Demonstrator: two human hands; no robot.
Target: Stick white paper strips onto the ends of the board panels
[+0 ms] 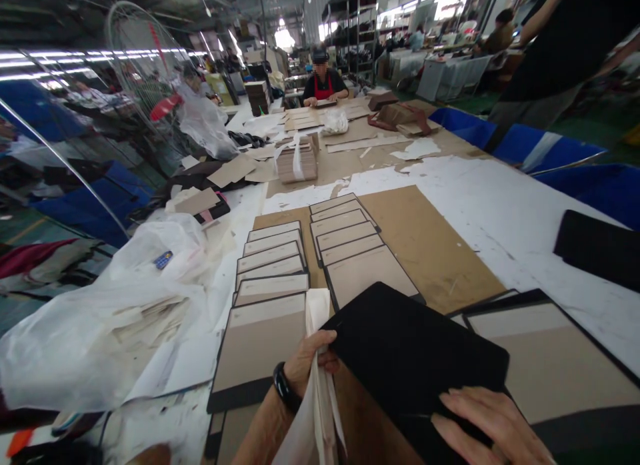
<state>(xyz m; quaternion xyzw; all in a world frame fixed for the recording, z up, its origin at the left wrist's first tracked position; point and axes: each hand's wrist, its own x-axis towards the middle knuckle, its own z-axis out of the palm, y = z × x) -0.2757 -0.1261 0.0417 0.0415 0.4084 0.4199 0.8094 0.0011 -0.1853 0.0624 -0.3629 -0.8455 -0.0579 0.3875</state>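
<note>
A black panel [410,345] is tilted up in front of me, near the bottom centre. My left hand [310,358], with a dark bracelet at the wrist, pinches its left corner together with a bundle of white paper strips [323,392]. On the panel's lower right face rests my right hand [483,418], fingers apart. Beige panels with black edges lie overlapped in a left row [270,332] and a middle row [367,272]. More of them [550,345] lie at the right, partly under the black panel.
A brown board [425,238] lies under the rows. Plastic bags [150,298] cover the left side; a tied stack [297,162] stands farther back. Black pieces [600,248] and blue bins [545,148] are at right. A person [323,85] sits across the table.
</note>
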